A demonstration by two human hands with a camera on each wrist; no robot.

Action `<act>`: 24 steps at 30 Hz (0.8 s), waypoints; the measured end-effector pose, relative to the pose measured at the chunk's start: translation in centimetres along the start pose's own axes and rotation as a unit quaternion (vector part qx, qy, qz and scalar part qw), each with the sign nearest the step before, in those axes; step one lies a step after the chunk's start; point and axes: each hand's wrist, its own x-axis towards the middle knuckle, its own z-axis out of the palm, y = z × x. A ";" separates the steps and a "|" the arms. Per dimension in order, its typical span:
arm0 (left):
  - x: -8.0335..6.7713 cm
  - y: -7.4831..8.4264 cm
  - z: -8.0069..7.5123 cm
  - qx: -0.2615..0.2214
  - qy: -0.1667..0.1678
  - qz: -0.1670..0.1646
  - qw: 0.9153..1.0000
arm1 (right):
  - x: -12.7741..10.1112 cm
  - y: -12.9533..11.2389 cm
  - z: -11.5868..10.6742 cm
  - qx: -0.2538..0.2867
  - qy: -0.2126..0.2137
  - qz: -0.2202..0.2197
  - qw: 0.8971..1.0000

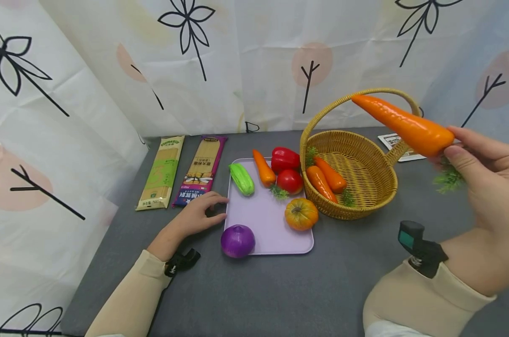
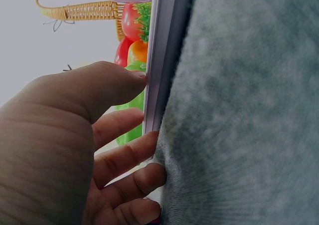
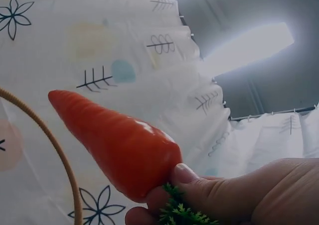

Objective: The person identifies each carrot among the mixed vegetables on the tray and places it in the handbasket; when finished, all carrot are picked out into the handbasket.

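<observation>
My right hand (image 1: 486, 173) holds an orange carrot (image 1: 402, 124) by its thick end, raised in the air to the right of the wicker basket (image 1: 376, 187); its tip points up and left over the handle. In the right wrist view the thumb (image 3: 199, 182) pinches the carrot (image 3: 114, 145) just above its green top. My left hand (image 1: 197, 213) lies flat on the grey table, fingers touching the left edge of the lilac tray (image 1: 275, 229). The left wrist view shows those fingers (image 2: 124, 157) against the tray edge (image 2: 157, 60).
On the tray lie a purple onion (image 1: 237, 240), a green gourd (image 1: 242, 178), a carrot (image 1: 264, 168), a red pepper (image 1: 285, 158), a tomato (image 1: 290, 180) and a small pumpkin (image 1: 301, 213). Two carrots (image 1: 326, 178) lie in the basket. Two pasta packets (image 1: 182, 171) lie at the left.
</observation>
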 end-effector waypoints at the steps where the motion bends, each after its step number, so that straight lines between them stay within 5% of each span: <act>1: 0.0 0.0 0.0 0.001 0.000 0.001 1.000 | 0.1 0.3 -0.2 -0.002 -0.007 0.013 1.000; 5: 0.1 -0.1 0.1 0.004 0.002 0.003 1.000 | 0.9 1.4 -0.9 -0.049 -0.057 0.078 0.994; 10: -0.1 0.1 0.0 -0.001 -0.002 0.005 1.000 | 2.5 3.4 -0.4 -0.097 -0.136 0.155 0.974; 24: -0.2 0.0 0.0 0.000 0.005 0.006 1.000 | 5.4 9.9 2.7 -0.190 -0.247 0.212 0.926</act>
